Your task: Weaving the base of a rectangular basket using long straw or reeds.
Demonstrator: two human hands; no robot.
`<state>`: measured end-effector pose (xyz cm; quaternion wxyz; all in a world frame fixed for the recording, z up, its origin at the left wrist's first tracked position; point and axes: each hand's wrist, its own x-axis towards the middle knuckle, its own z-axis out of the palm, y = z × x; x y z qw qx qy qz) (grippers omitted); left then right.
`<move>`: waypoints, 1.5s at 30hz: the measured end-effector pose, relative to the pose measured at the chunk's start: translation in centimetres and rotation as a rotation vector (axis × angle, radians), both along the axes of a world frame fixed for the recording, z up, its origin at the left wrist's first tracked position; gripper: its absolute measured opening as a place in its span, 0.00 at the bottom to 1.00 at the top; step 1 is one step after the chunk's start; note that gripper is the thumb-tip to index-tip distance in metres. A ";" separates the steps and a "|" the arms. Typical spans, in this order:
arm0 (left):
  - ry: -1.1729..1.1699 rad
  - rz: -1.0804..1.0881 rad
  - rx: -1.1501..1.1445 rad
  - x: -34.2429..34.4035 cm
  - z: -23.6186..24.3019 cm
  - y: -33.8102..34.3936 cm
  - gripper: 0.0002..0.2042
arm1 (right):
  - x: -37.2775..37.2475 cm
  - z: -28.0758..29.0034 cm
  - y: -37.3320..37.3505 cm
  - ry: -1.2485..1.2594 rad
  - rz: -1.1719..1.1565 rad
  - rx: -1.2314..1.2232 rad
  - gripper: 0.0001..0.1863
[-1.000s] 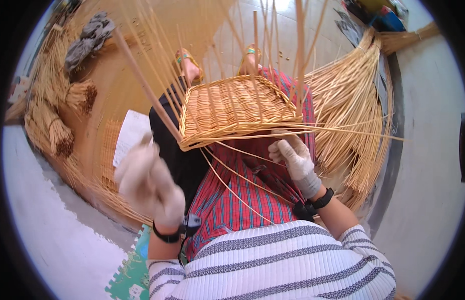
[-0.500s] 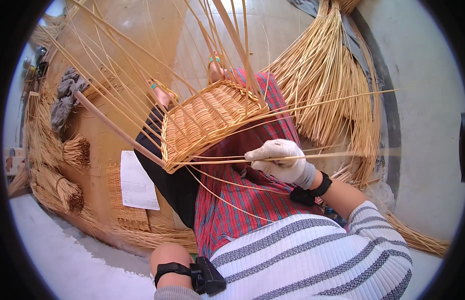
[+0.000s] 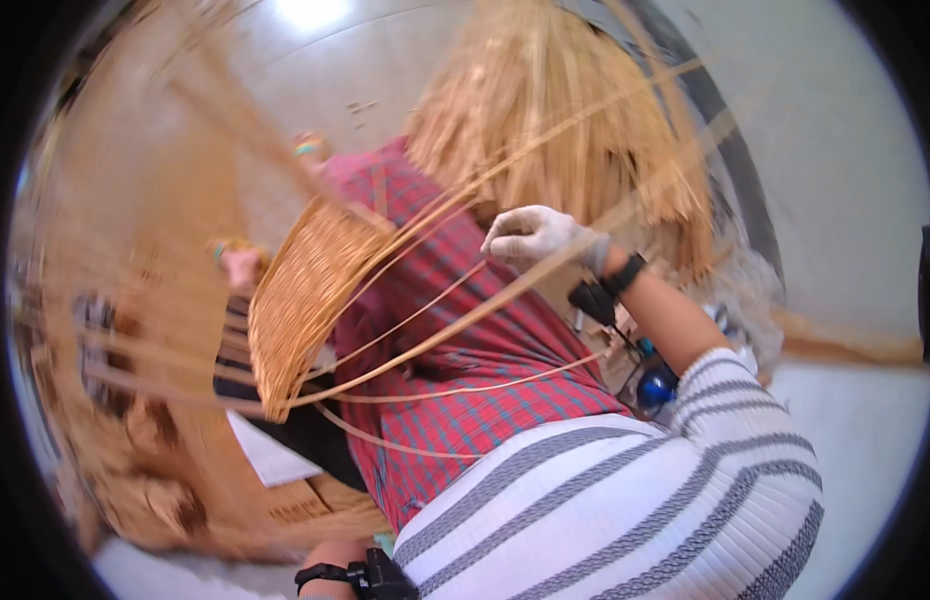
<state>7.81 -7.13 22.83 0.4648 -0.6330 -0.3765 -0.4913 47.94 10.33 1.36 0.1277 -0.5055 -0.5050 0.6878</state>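
Observation:
A woven wicker panel (image 3: 315, 275), with long loose rods fanning out from its edges, leans over my lap on the red plaid cloth (image 3: 465, 340). My right hand (image 3: 535, 236), in a white glove, is right of the panel, its fingers curled together. One thin wicker strand (image 3: 415, 312) runs from the panel's lower corner up to those fingertips, which pinch its end. A thicker pair of rods (image 3: 505, 290) sweeps from that same corner past my right wrist. Only my left forearm (image 3: 335, 555) with a black wrist strap shows at the lower edge; the left hand is out of view.
A big spread bundle of wicker rods (image 3: 545, 110) lies beyond the cloth. At left, blurred, are more bundles (image 3: 155, 500) and a white paper sheet (image 3: 270, 455). A clear plastic bag (image 3: 750, 300) and a dark blue round object (image 3: 655, 387) are near my right arm.
The panel has turned more upright and shifted left and down, its rods swinging left in a blur. My right hand has moved up and slightly left. The whole view has shifted as well.

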 end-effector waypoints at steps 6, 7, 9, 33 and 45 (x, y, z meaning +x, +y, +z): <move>-0.138 -0.202 -1.210 3.6 -6.4 5.4 0.13 | 17.9 -23.5 -8.9 -0.793 0.350 0.074 0.28; -0.122 -0.249 -1.332 3.5 -8.9 5.1 0.14 | 16.6 -23.6 -10.2 -0.939 0.371 0.040 0.26; -0.118 -0.310 -1.501 3.9 -12.4 3.9 0.15 | 16.3 -25.9 -14.8 -1.009 0.250 -0.056 0.25; -0.174 0.071 -1.654 5.9 -12.9 4.2 0.16 | 10.2 -40.7 -22.5 -0.473 -0.243 -0.073 0.28; -0.071 0.002 -1.648 6.0 -12.8 7.0 0.18 | 16.0 -45.1 -18.9 -1.301 0.282 0.479 0.15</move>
